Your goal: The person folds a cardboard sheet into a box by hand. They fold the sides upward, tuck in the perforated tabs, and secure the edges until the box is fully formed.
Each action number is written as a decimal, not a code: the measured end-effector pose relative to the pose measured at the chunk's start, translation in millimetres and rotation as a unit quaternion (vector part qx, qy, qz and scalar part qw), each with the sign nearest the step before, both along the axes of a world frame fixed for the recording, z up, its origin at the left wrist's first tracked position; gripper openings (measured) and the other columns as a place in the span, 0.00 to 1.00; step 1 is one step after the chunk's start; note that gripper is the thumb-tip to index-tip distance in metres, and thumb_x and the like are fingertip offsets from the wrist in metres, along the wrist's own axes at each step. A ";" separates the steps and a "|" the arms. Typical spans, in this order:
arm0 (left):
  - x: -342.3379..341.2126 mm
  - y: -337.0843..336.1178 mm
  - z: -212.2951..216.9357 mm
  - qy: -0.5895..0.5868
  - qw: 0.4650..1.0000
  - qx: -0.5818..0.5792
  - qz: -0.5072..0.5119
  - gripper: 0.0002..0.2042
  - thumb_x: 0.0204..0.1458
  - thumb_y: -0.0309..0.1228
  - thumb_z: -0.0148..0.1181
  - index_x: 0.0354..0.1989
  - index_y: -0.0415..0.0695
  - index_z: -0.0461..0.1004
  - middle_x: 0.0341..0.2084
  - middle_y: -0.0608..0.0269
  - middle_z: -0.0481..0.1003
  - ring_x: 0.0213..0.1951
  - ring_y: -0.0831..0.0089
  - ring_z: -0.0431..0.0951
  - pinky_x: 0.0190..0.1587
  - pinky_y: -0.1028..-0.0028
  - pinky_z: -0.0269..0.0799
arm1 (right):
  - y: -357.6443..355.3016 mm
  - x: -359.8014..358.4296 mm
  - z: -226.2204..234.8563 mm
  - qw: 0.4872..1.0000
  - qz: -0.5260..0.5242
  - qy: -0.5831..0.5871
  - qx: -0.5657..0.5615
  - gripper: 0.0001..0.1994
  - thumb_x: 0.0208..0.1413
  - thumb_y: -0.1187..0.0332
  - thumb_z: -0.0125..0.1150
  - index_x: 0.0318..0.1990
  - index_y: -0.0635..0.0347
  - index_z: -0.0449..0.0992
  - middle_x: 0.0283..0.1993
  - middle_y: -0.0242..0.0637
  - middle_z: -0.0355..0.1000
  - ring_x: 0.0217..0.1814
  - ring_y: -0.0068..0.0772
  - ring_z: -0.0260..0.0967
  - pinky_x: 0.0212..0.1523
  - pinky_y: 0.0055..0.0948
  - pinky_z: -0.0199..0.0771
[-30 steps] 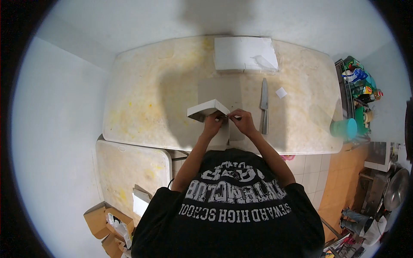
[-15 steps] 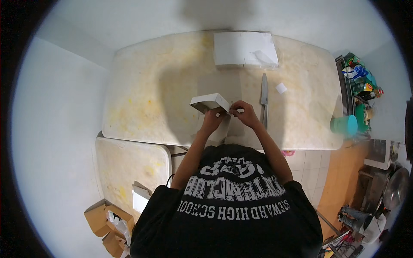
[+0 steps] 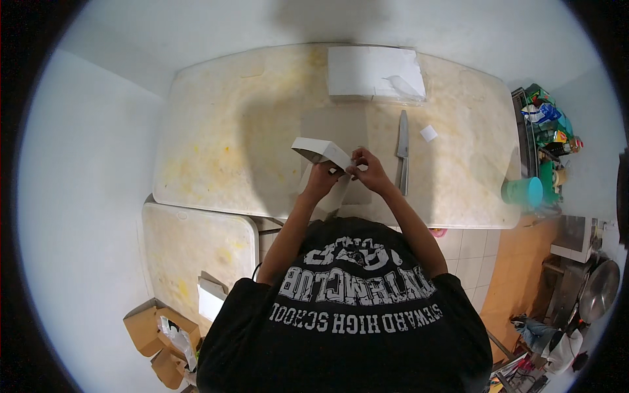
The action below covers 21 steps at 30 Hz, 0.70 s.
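Observation:
A small open-sided white box (image 3: 322, 147) is held up above the near middle of the table, tilted, with its grey inside partly showing. My left hand (image 3: 321, 179) is closed on its near side, with the fingers partly hidden by the box. My right hand (image 3: 369, 173) pinches at the right corner of the box, thumb and fingers together. Whatever small piece lies between those fingertips is too small to make out. Beneath and beyond the box, a flat grey rectangular sheet (image 3: 335, 123) rests on the tabletop. To the right of my right hand lies a long kitchen knife (image 3: 403, 152), blade pointing away from me.
At the table's far edge lies a white flat pack (image 3: 370, 71) in clear plastic. A small white square (image 3: 428, 133) is right of the knife. A teal cup (image 3: 522, 191) stands near the right edge. Lower left, a second table (image 3: 196, 242) adjoins, with an open cardboard box (image 3: 147, 327) beside it.
The white box has tipped slightly in my left hand. My right fingers have shifted a little along its right corner, still pinched. The knife and white pack stay in place.

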<state>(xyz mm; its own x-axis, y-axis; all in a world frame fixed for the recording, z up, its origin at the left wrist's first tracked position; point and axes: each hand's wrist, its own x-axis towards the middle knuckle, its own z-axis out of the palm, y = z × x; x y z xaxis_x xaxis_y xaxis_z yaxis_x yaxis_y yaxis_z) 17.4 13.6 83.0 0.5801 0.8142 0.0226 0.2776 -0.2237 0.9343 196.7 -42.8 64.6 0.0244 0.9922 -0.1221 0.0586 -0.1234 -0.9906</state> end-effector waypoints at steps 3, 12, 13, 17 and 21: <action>-2.7 0.9 0.5 0.038 0.998 -0.047 0.013 0.11 0.46 0.21 0.62 0.40 0.36 0.78 0.32 0.53 0.80 0.29 0.64 0.81 0.32 0.67 0.77 | -1.9 -4.6 14.7 1.000 -0.007 -0.009 0.029 0.18 0.53 0.76 0.63 0.51 0.59 0.67 0.46 0.35 0.67 0.46 0.29 0.69 0.35 0.28 0.83; -11.3 4.7 0.8 0.032 0.999 0.031 -0.018 0.08 0.49 0.22 0.62 0.37 0.36 0.79 0.33 0.53 0.80 0.29 0.64 0.81 0.32 0.68 0.79 | -3.0 -2.8 15.6 0.996 0.004 -0.075 0.055 0.20 0.55 0.72 0.63 0.56 0.60 0.69 0.48 0.39 0.71 0.44 0.28 0.72 0.35 0.27 0.80; -11.0 4.5 4.8 0.031 0.999 0.030 -0.020 0.08 0.49 0.22 0.62 0.37 0.36 0.79 0.33 0.53 0.80 0.29 0.64 0.81 0.32 0.68 0.79 | -3.3 -2.1 13.6 0.996 0.002 -0.076 0.054 0.20 0.55 0.72 0.63 0.56 0.60 0.69 0.48 0.39 0.71 0.44 0.28 0.72 0.35 0.27 0.80; -11.6 2.6 17.8 0.021 0.998 0.056 -0.021 0.07 0.51 0.22 0.59 0.38 0.35 0.77 0.34 0.52 0.79 0.34 0.64 0.81 0.34 0.68 0.79 | -4.9 -2.4 17.8 0.997 0.025 -0.068 0.030 0.20 0.57 0.68 0.61 0.57 0.63 0.70 0.49 0.40 0.73 0.45 0.28 0.72 0.37 0.29 0.79; -11.2 2.4 13.4 0.003 0.999 0.033 -0.012 0.08 0.52 0.23 0.59 0.40 0.36 0.76 0.33 0.53 0.80 0.35 0.64 0.81 0.36 0.68 0.78 | -9.0 -5.0 17.7 0.999 0.040 0.001 -0.006 0.21 0.61 0.64 0.57 0.59 0.63 0.69 0.54 0.40 0.72 0.49 0.30 0.71 0.40 0.30 0.80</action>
<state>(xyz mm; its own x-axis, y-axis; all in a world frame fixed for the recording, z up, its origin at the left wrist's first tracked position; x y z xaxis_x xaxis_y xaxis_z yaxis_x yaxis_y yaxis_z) 6.2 16.0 96.4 0.6005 0.7964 0.0715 0.2772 -0.2911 0.9157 191.7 -51.9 82.4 -0.0549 0.9893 -0.1348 0.0661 -0.1311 -0.9892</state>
